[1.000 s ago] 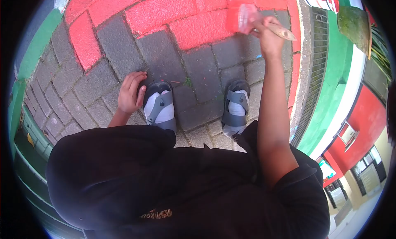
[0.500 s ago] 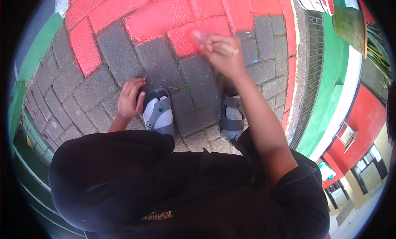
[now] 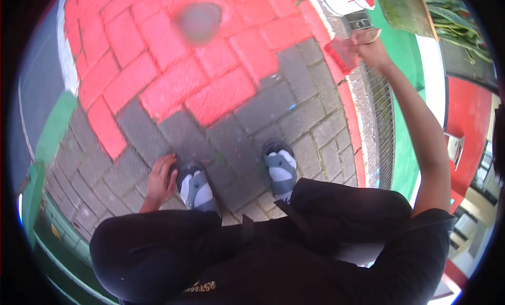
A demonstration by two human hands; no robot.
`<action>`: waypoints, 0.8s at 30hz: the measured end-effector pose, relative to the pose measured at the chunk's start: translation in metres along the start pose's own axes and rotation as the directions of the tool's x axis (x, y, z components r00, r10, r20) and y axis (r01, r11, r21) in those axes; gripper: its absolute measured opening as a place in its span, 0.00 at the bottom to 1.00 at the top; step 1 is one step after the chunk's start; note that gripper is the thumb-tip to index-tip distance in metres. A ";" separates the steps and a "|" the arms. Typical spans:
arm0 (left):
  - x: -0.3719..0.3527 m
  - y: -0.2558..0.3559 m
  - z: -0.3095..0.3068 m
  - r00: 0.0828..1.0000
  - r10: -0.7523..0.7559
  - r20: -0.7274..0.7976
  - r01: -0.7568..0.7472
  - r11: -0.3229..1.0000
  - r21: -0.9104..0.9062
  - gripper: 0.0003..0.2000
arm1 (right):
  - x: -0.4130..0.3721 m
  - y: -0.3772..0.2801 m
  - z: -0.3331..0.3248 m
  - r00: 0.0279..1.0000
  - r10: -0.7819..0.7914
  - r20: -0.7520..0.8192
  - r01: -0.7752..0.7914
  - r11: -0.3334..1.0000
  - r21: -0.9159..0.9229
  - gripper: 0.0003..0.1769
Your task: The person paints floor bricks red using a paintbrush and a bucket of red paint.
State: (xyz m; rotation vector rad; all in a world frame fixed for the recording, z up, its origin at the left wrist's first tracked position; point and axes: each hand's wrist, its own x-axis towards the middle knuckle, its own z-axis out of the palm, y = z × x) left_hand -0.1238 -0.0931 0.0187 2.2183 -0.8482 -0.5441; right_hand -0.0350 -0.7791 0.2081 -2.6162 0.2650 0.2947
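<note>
My right hand [image 3: 371, 48] is closed around a paintbrush [image 3: 343, 55] with red-coated bristles, at the right side of the pavement near a drain grate. The brush overlaps the red strip along the edge. My left hand [image 3: 160, 180] hangs beside my left sandal [image 3: 197, 188], holding nothing, its fingers loosely bent and partly spread. Red-painted paving blocks [image 3: 221, 97] cover the ground ahead of my feet, and bare grey blocks [image 3: 231, 171] lie nearer to me. Just beyond the right hand stands a white paint bucket [image 3: 343, 4] with red on it.
A metal drain grate [image 3: 384, 126] runs along the right, beside a green-painted ledge [image 3: 404, 78]. Potted plants [image 3: 455, 23] stand at the upper right. A green curb [image 3: 55, 128] borders the left. A blurred dark spot [image 3: 198, 23] covers part of the red blocks.
My right hand has moved right with the brush, from above the paving to the edge near the bucket. The view has tilted and shifted forward, showing more red blocks. My left hand stays by the sandal.
</note>
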 end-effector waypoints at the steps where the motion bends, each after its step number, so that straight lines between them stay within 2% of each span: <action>1: 0.003 0.002 -0.010 0.997 0.006 0.082 -0.006 1.000 0.004 0.17 | -0.002 0.016 -0.029 0.981 0.180 -0.079 -0.171 0.979 0.110 0.16; 2: 0.005 0.005 -0.021 0.987 0.003 0.163 -0.005 1.000 0.008 0.19 | -0.003 0.027 -0.052 0.926 0.355 -0.129 -0.320 0.918 0.235 0.17; 3: 0.006 0.006 -0.034 0.967 0.015 0.253 -0.034 0.997 0.073 0.20 | -0.004 0.029 -0.071 0.923 0.354 -0.149 -0.312 0.917 0.247 0.17; 5: 0.006 0.007 -0.066 0.905 -0.021 0.425 -0.056 0.984 0.167 0.22 | -0.006 0.036 -0.105 0.851 0.354 -0.388 -0.118 0.849 0.515 0.14; 7: 0.017 0.022 -0.101 0.846 -0.098 0.524 -0.018 0.977 0.212 0.24 | 0.010 0.057 -0.133 0.795 0.354 -0.492 -0.058 0.853 0.519 0.16; 8: 0.020 0.032 -0.120 0.836 -0.108 0.538 -0.036 0.967 0.250 0.23 | 0.022 0.064 -0.140 0.740 0.345 -0.577 0.040 0.834 0.550 0.17; 9: 0.022 0.041 -0.137 0.826 -0.133 0.547 -0.016 0.966 0.259 0.21 | 0.037 0.071 -0.144 0.678 0.344 -0.649 0.138 0.809 0.572 0.17; 10: 0.023 0.050 -0.154 0.803 -0.191 0.565 0.021 0.956 0.293 0.17 | 0.058 0.084 -0.147 0.656 0.379 -0.653 0.178 0.763 0.621 0.17; 11: 0.019 0.045 -0.168 0.804 -0.200 0.560 0.024 0.952 0.306 0.17 | 0.080 0.102 -0.149 0.655 0.380 -0.653 0.188 0.756 0.628 0.17; 13: 0.007 0.035 -0.191 0.566 -0.371 0.736 0.003 0.894 0.448 0.15 | 0.132 0.146 -0.142 0.616 0.394 -0.682 0.283 0.697 0.659 0.18; 14: 0.011 0.044 -0.190 0.560 -0.386 0.733 0.023 0.892 0.452 0.15 | 0.162 0.179 -0.140 0.601 0.412 -0.685 0.292 0.684 0.668 0.16; 15: 0.022 0.054 -0.189 0.512 -0.464 0.723 0.062 0.860 0.507 0.14 | 0.183 0.196 -0.139 0.616 0.413 -0.671 0.289 0.674 0.680 0.16; 16: 0.027 0.064 -0.184 0.454 -0.537 0.711 0.101 0.824 0.558 0.14 | 0.202 0.209 -0.133 0.555 0.365 -0.748 0.173 0.828 0.533 0.15; 17: 0.027 0.071 -0.172 0.436 -0.548 0.713 0.122 0.821 0.557 0.14 | 0.218 0.224 -0.126 0.505 0.290 -0.813 0.039 0.933 0.357 0.14; 18: 0.025 0.076 -0.155 0.586 -0.476 0.656 0.167 0.863 0.477 0.15 | 0.227 0.234 -0.125 0.558 0.243 -0.793 -0.157 0.970 0.186 0.16; 19: 0.026 0.082 -0.140 0.722 -0.403 0.562 0.196 0.899 0.393 0.16 | 0.237 0.243 -0.118 0.576 0.245 -0.780 -0.153 0.969 0.192 0.16; 20: 0.032 0.093 -0.127 0.713 -0.416 0.564 0.213 0.895 0.392 0.16 | 0.243 0.243 -0.111 0.640 0.279 -0.716 -0.221 0.959 0.176 0.17; 21: 0.040 0.104 -0.113 0.773 -0.399 0.494 0.238 0.903 0.357 0.18 | 0.247 0.241 -0.104 0.696 0.313 -0.647 -0.287 0.946 0.149 0.18; 22: 0.043 0.108 -0.103 0.827 -0.380 0.415 0.259 0.911 0.320 0.20 | 0.248 0.233 -0.094 0.703 0.314 -0.638 -0.292 0.946 0.144 0.16; 23: 0.039 0.101 -0.094 0.812 -0.410 0.416 0.302 0.904 0.301 0.26 | 0.266 0.249 -0.090 0.754 0.314 -0.577 -0.245 0.949 0.196 0.13; 24: 0.035 0.100 -0.091 0.810 -0.416 0.414 0.312 0.903 0.296 0.26 | 0.273 0.246 -0.086 0.761 0.307 -0.571 -0.240 0.952 0.191 0.13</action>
